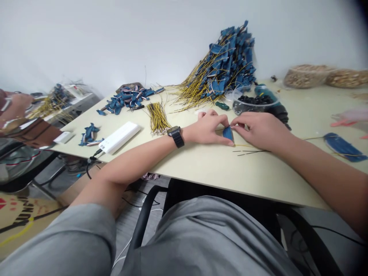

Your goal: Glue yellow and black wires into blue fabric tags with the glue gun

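Between the thumb and fingers of my left hand (211,128) is a small blue strip (227,134). The fingertips of my right hand (254,128) pinch together at the strip's upper right corner; what they grip there is too small to make out. Yellow and black wires (247,152) lie under my right hand on the table. Another blue strip (343,146) with wires rests beyond my right forearm. Behind my hands stands a clear tub (254,100) of small black parts, with a green-handled tool (222,105) beside it.
A tall heap of blue strips with yellow wires (227,61) leans at the wall. Loose blue pieces (126,97), a yellow wire bundle (158,117) and a white power bank (120,137) lie to the left. Tubs of tan pieces (306,76) stand back right. Another person's arm (18,103) shows far left.
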Available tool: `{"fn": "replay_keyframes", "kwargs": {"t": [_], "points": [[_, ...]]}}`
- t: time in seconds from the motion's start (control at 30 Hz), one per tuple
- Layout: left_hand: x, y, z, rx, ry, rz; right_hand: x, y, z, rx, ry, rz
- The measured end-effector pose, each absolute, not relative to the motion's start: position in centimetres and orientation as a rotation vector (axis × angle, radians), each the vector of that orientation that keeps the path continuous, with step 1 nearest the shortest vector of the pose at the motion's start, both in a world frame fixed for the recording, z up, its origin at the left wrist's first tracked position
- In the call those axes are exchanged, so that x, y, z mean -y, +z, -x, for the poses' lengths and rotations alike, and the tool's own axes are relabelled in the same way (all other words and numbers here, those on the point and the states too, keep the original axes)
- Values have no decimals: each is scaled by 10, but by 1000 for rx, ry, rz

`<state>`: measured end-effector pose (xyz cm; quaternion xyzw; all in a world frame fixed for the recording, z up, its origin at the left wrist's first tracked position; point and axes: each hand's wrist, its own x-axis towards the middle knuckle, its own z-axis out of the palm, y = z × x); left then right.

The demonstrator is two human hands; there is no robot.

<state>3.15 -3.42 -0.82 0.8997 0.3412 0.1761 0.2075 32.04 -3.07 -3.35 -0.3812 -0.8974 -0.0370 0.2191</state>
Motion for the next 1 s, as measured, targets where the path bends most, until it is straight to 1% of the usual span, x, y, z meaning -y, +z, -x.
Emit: {"fn": "replay_keyframes", "kwargs": {"t": [0.33,0.8,1.0], "points": [[35,-7,-30,-972,463,-2498,38,-31,-313,2493,-269,1136],[33,-3,-26,-1009,490,-2487,49,-19,-303,2435,-100,1223],[35,-3,-25,-1014,490,-2484,50,-16,-302,2449,-117,1212]]}}
